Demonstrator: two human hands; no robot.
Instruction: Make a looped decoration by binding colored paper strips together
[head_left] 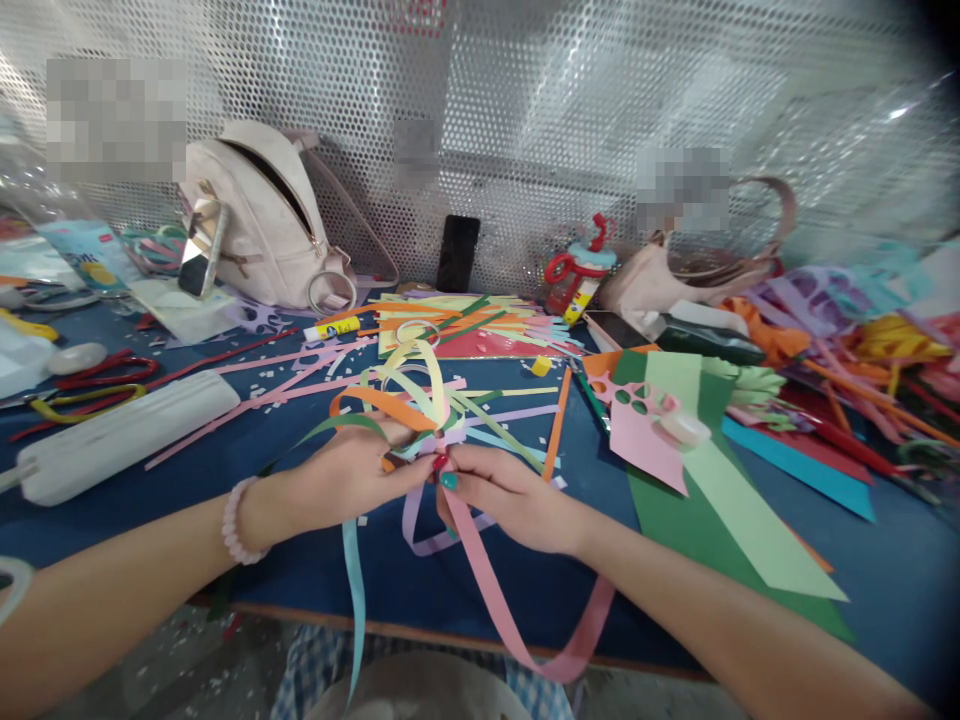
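Just above the table's front part, my left hand [341, 470] is closed around a looped bundle of coloured paper strips [420, 385]. Yellow, orange, green and lilac loops stand up from it. A light blue strip [354, 590] hangs below this hand past the table edge. My right hand [517, 495] pinches a pink paper strip [491, 580] where it meets the bundle. That strip curves down in a long loop and back up under my right forearm. The fingertips of both hands touch at the middle; the exact join is partly hidden by them.
A stack of cut paper strips [480, 325] lies behind my hands, near a glue stick [332, 329]. At left are a white power strip [131, 435] and scissors [94, 400]. Green paper sheets [660, 500] lie at right. A backpack [255, 220] and a phone [458, 253] stand behind.
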